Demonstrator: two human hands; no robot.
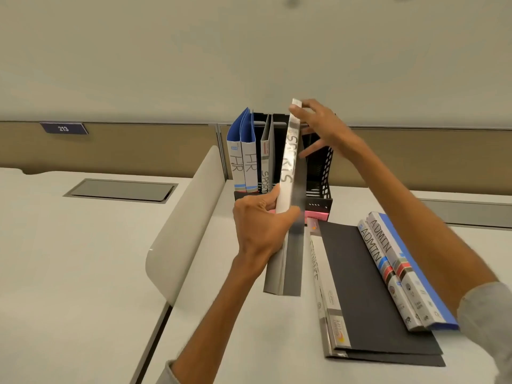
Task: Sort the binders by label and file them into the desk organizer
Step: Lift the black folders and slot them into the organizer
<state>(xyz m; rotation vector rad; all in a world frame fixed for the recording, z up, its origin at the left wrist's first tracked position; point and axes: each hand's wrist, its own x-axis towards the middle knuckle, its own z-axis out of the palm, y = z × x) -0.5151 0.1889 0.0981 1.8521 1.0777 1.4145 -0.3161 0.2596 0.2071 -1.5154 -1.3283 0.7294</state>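
Observation:
A grey binder labelled SPORTS [288, 167] is held upright in front of the black desk organizer [318, 173]. My left hand [260, 220] grips its lower spine, and my right hand [318, 126] holds its top end. Inside the organizer stand two blue binders labelled HR [245, 162] at the left and another grey SPORTS binder [266, 162] beside them. On the desk to the right lie two black binders [368, 295], stacked, with two blue binders labelled ADMIN [399, 270] on top of them.
A rounded grey divider panel [182, 225] stands left of the organizer. A recessed cable hatch [119, 189] sits in the neighbouring desk. A low partition with a sign reading 213 [63, 128] runs along the back. A pink pad [315, 216] shows at the organizer's base.

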